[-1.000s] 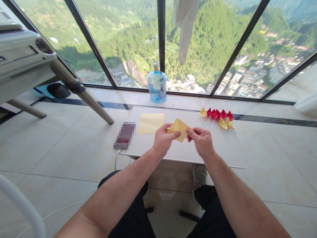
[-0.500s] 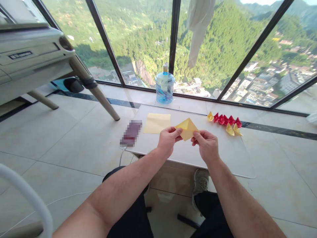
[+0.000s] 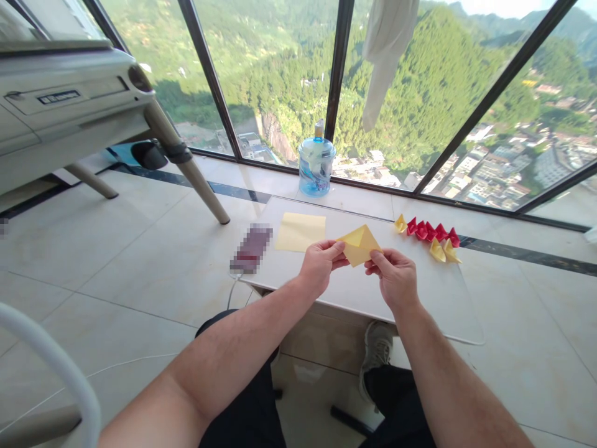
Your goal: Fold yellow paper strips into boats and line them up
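A piece of folded yellow paper (image 3: 360,246) is held up above the low white table (image 3: 298,274), its outline roughly a diamond. My left hand (image 3: 321,264) pinches its left corner between thumb and fingers. At the right corner, my right hand (image 3: 394,274) grips it with the thumb on top. Behind my left hand a flat pale yellow sheet (image 3: 300,231) lies on the table. Several red folded paper boats (image 3: 430,231) stand in a row at the far right, with a few yellow paper boats (image 3: 437,250) beside them.
A blurred-out phone-like object (image 3: 252,249) with a white cable lies at the table's left end. Beyond the table stands a blue water jug (image 3: 316,165) by the windows. A large pale machine on legs (image 3: 69,112) fills the left. My shoe (image 3: 377,351) is below the table's front edge.
The camera view has turned left, so everything sits further right. Both hands keep hold of the folded paper, which has tilted slightly and shows its upper flap a little differently.
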`<state>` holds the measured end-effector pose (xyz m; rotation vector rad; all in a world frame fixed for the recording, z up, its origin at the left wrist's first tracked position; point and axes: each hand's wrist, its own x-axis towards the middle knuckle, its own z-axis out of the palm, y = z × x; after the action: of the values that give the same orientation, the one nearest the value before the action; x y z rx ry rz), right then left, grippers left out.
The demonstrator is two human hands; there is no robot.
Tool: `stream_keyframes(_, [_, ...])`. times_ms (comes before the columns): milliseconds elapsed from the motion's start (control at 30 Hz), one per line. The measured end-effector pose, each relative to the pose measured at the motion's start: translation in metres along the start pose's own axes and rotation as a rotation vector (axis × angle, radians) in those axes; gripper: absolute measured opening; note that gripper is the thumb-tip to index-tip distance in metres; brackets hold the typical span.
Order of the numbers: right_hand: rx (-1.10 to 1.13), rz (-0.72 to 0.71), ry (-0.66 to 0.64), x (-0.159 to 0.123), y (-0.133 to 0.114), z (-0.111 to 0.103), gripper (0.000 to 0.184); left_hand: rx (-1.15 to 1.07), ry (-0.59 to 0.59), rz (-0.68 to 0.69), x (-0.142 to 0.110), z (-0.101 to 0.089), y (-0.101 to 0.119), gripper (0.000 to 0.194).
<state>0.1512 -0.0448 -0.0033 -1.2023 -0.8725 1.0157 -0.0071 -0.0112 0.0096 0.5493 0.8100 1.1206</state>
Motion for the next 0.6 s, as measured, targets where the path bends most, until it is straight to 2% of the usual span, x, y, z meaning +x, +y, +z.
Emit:
stream_keyframes(367, [-0.277,-0.044,-0.039,-0.0009,-0.0017,-0.0011,0.026,0.136,-0.028,0.021,-0.001,0.0002,-0.0066,0.035])
stream_keyframes(600, [-0.284,-0.015,-0.059,-0.003,-0.0023,0.0028,0.025,0.196,-0.095,-0.004,0.004,-0.0024,-0.0074,0.037])
